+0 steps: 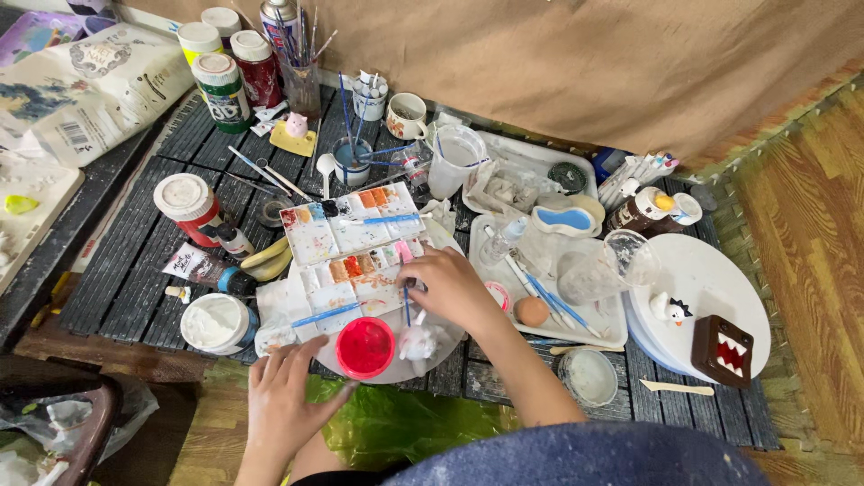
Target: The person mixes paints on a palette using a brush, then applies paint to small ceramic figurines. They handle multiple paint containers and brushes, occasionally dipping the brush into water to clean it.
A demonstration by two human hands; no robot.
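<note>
My right hand (453,290) grips a thin blue-handled brush (406,306), its tip down on a small white figurine (418,342) that stands on a round white turntable (443,353). My left hand (286,389) rests flat with fingers spread at the front edge of the low dark slatted table (135,270), touching the turntable's rim beside a red-filled paint cup (365,346). A white paint palette (346,247) with orange, red and pink wells lies just beyond both hands, two blue brushes lying across it.
Paint jars (222,85), a brush-filled cup (302,76) and a mug (406,115) stand at the back. A white tray (608,326) holds plastic cups, brushes and an egg-like ball. A round white board (711,279) at right carries a brown monster figure and a small chicken. Green plastic lies below.
</note>
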